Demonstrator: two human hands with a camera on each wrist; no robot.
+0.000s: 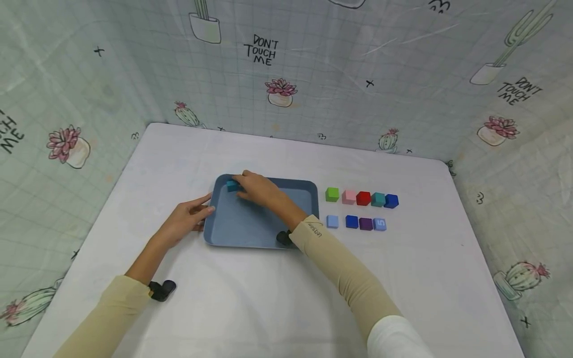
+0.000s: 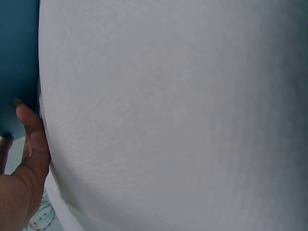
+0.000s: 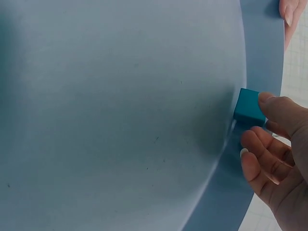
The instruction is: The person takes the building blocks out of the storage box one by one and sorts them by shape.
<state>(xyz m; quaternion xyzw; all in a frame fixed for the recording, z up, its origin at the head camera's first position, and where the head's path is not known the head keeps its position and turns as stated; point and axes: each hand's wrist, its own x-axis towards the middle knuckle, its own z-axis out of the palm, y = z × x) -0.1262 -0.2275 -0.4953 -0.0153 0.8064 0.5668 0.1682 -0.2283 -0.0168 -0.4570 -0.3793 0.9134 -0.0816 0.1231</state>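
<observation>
A blue-grey rectangular tray [image 1: 241,226] lies on the white table. In its far left corner is a teal cube [image 1: 231,186]. My right hand [image 1: 259,190] reaches across the tray and pinches this cube; the right wrist view shows the thumb on the teal cube [image 3: 249,107], with the other fingers of the right hand [image 3: 281,144] curled below it. At the tray's left side, my left hand [image 1: 182,222] holds the rim. In the left wrist view the thumb of the left hand [image 2: 30,163] lies over the tray's edge [image 2: 19,57], the other fingers partly hidden.
Right of the tray, a back row has green [image 1: 332,194], pink [image 1: 349,197], red [image 1: 363,198], teal [image 1: 378,199] and dark blue [image 1: 391,201] cubes. A front row has light blue [image 1: 332,221], blue [image 1: 351,221], purple [image 1: 366,223] and numbered light-blue [image 1: 379,224] cubes. Printed cloth surrounds the table.
</observation>
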